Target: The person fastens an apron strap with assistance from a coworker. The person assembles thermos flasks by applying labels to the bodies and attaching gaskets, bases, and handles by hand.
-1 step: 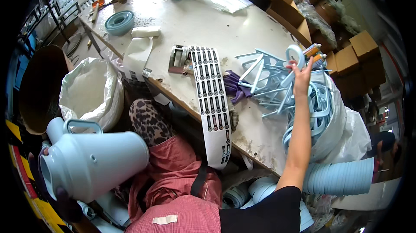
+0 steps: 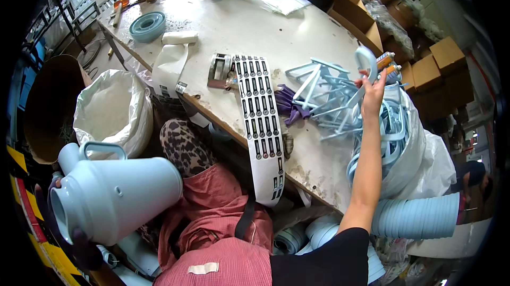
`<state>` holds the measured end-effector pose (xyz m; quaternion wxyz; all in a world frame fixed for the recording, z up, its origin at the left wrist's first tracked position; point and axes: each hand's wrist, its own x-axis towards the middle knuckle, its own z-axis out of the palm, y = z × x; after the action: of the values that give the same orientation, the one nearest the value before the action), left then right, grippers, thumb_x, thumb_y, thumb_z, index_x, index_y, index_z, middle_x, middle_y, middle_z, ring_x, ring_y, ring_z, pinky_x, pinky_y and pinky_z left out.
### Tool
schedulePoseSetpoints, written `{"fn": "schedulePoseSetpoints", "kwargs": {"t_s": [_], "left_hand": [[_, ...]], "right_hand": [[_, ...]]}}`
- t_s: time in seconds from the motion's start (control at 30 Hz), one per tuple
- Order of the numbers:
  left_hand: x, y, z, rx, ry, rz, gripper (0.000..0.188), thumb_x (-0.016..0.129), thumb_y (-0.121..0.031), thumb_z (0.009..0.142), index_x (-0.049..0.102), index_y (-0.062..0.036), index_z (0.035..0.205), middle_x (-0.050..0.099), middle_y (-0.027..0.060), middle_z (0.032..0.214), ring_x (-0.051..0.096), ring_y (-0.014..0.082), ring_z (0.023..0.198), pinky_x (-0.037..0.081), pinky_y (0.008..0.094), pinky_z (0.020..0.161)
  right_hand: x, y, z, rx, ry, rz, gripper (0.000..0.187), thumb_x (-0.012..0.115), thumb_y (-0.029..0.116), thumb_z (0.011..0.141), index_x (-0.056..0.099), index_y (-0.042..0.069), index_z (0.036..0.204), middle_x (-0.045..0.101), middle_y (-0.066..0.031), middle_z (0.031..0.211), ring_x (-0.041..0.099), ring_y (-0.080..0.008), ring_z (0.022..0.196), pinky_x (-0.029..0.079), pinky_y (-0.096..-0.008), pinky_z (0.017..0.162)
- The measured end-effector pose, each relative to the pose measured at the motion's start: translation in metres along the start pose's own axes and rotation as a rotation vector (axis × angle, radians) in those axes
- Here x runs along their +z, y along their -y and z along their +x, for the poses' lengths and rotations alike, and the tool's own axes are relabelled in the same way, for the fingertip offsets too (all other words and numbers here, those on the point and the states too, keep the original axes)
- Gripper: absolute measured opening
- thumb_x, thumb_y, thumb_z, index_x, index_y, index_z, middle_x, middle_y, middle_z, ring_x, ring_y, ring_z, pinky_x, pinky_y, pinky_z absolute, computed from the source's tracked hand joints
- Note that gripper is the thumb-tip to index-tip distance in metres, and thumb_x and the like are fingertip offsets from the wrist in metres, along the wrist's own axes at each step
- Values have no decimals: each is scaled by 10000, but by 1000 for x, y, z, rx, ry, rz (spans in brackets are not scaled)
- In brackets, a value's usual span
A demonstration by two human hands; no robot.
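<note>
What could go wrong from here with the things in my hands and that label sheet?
The blue jug is tilted and held near its narrow end by your left hand, so it might slip. The blue handle in your right hand could snag on the tangled blue parts. The label sheet overhangs the table and might get dragged off.
</note>
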<state>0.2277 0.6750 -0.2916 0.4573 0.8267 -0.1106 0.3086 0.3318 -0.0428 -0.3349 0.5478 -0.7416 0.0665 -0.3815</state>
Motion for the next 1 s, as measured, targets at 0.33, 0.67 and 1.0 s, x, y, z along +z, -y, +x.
{"fn": "schedulePoseSetpoints", "kwargs": {"t_s": [0.33,0.67,1.0], "left_hand": [[93,-78,-20,439,366,28,994,880,-404,680,395,-80,1485,647,199,1197,613,399,1118,490,518,949],[66,-64,-14,365,624,-245,679,920,-253,646,525,-162,1191,664,186,1184,638,410,1136,448,585,1015],[7,-58,-94,154,224,13,1348,936,-461,642,-12,-277,1583,598,143,1238,558,372,1210,408,563,1076]], "right_hand": [[128,80,-155,-764,485,268,257,544,25,996,608,1,1243,649,-56,790,588,-147,592,474,-272,497],[204,197,-188,-386,678,-77,342,613,190,1011,590,6,1298,656,-65,883,568,-147,715,484,-296,648],[301,163,-268,-410,505,392,705,532,141,1039,120,76,1608,558,-26,814,458,-44,498,387,-218,410]]}}
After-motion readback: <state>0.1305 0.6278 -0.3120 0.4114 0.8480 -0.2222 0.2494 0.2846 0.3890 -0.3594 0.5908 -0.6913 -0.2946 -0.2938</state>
